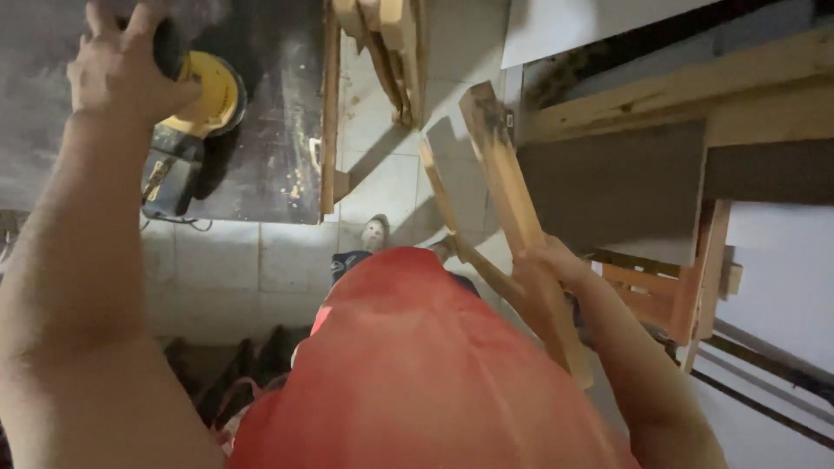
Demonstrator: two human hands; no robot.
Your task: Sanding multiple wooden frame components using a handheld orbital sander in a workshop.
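1. Under the left hand [122,65]: a yellow-and-black power sander [204,95], standing on a dark counter [269,130]. The fingers are curled over its black top grip, closed on it.
2. In the right hand [543,260]: a long wooden slat [508,187], held near its lower part and tilted, its upper end rising up and away from the hand. The fingers wrap around the wood.
3. Just left of the right hand: a second, thinner wooden strip [443,204], crossing behind the slat; whether the hand also grips it cannot be told.
4. Between the two hands: pale floor tiles [382,174] and the person's red shirt [417,365].
5. Beyond the right hand: a wooden frame [678,87] and a grey panel [625,182].
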